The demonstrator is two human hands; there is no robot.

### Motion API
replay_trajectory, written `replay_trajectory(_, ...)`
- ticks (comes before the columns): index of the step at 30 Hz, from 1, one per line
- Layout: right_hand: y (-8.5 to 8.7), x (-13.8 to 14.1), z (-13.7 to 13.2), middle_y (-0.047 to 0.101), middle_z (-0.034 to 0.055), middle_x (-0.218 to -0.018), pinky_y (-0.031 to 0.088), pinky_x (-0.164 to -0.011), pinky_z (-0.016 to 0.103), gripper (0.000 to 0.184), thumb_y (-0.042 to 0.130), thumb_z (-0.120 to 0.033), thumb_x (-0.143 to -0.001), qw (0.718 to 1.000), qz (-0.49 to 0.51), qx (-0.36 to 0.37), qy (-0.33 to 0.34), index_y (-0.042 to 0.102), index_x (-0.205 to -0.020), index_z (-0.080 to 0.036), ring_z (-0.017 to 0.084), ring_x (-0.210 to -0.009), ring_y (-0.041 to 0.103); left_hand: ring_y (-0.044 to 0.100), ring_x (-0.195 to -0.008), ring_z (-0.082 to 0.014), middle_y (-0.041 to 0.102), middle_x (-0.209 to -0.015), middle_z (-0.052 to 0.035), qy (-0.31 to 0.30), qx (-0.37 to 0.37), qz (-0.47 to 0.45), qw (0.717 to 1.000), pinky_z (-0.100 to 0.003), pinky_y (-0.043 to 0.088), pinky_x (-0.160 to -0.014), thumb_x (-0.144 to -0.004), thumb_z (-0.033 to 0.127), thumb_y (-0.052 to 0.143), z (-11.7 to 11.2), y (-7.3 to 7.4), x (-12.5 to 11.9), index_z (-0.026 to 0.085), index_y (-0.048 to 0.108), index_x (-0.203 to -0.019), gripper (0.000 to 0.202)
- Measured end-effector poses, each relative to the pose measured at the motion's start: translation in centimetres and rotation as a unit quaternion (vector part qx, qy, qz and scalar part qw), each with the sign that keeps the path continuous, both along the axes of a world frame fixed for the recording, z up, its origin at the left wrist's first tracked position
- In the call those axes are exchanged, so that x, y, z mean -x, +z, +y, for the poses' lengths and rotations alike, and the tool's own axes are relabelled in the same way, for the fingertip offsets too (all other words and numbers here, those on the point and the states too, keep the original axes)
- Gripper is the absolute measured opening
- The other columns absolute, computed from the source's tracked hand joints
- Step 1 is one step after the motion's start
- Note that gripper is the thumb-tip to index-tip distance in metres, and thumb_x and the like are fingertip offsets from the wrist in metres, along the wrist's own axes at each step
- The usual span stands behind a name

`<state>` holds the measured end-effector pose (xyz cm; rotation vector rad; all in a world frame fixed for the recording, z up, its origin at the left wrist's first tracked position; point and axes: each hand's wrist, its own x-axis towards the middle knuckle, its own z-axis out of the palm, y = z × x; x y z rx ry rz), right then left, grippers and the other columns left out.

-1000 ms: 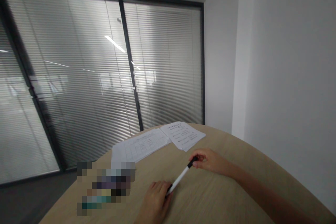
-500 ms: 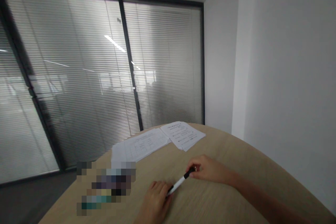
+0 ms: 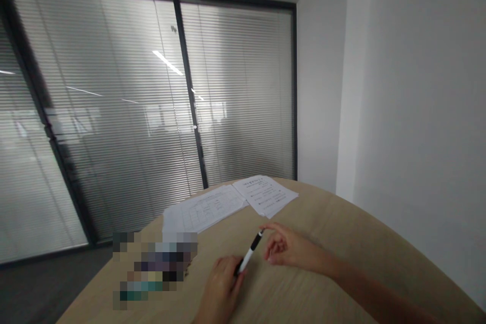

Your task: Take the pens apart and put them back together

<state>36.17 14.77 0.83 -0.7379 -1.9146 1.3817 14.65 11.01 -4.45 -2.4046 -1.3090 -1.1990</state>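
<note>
A white pen with black ends (image 3: 249,254) points up and away over the wooden table (image 3: 341,243). My left hand (image 3: 222,286) is closed round the pen's lower end and holds it. My right hand (image 3: 284,248) hovers just to the right of the pen's upper tip, fingers loosely curled and apart, with a fingertip close to the tip but holding nothing.
Printed sheets of paper (image 3: 228,202) lie at the table's far edge. A blurred patch (image 3: 155,268) covers some items left of my hands. Glass partitions with blinds (image 3: 152,111) stand beyond the table, and a white wall (image 3: 417,111) rises on the right.
My right hand has let go of the pen's upper end and moved slightly aside. The left hand has tilted the pen more upright.
</note>
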Motion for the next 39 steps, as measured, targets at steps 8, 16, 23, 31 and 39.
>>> replay_trajectory(8, -5.1, 2.8, 0.5, 0.062, 0.0008, -0.071, 0.041, -0.057, 0.019, 0.026, 0.051, -0.009, -0.067, 0.980, -0.161, -0.089, -0.072, 0.064, -0.088, -0.017, 0.009, -0.062, 0.054, 0.060, -0.075, -0.0215, 0.063, -0.079, -0.0048, 0.058, 0.119, -0.318, 0.939, -0.032, 0.049, -0.065, -0.075, 0.050, 0.048, 1.2, 0.2, 1.2, 0.017, 0.056, -0.085, 0.035)
replay_trajectory(16, -4.3, 7.7, -0.3, 0.060, 0.0045, -0.095, 0.041, -0.072, 0.023, 0.043, 0.053, -0.016, -0.067, 0.935, -0.257, -0.229, -0.085, 0.055, -0.110, -0.020, 0.015, -0.083, 0.056, 0.056, -0.067, -0.0204, 0.059, -0.066, -0.0013, 0.054, 0.172, -0.465, 0.867, -0.031, 0.045, -0.064, -0.059, 0.053, 0.062, 2.9, 0.7, 2.8, 0.016, 0.056, -0.081, 0.043)
replay_trajectory(23, -4.2, 11.2, 0.9, 0.059, 0.0073, -0.099, 0.041, -0.077, 0.028, 0.020, 0.057, -0.024, -0.071, 0.888, -0.316, -0.322, -0.087, 0.064, -0.088, -0.018, 0.021, -0.092, 0.054, 0.060, -0.068, -0.0222, 0.066, -0.067, -0.0041, 0.020, 0.236, -0.499, 0.834, -0.033, 0.046, -0.069, -0.053, 0.055, 0.066, 3.0, 1.1, 3.4, 0.015, 0.058, -0.084, 0.051)
replay_trajectory(31, -4.3, 8.9, 0.8, 0.064, 0.0044, -0.086, 0.040, -0.073, 0.024, 0.016, 0.052, -0.017, -0.075, 0.870, -0.338, -0.346, -0.096, 0.067, -0.079, -0.020, 0.018, -0.086, 0.055, 0.063, -0.067, -0.0230, 0.068, -0.074, -0.0059, -0.032, 0.319, -0.577, 0.751, -0.034, 0.049, -0.067, -0.048, 0.039, 0.073, 2.6, 1.3, 2.9, 0.014, 0.060, -0.078, 0.041)
replay_trajectory(39, -1.0, 2.6, 0.6, 0.065, 0.0049, -0.077, 0.041, -0.066, 0.025, 0.017, 0.051, -0.015, -0.069, 0.946, -0.184, -0.205, -0.172, 0.066, -0.078, -0.016, 0.015, -0.072, 0.057, 0.063, -0.063, -0.0205, 0.067, -0.081, -0.0091, -0.178, 0.445, -0.561, 0.674, -0.030, 0.046, -0.058, -0.059, 0.039, 0.073, -0.1, 1.4, -1.2, 0.015, 0.054, -0.097, 0.049)
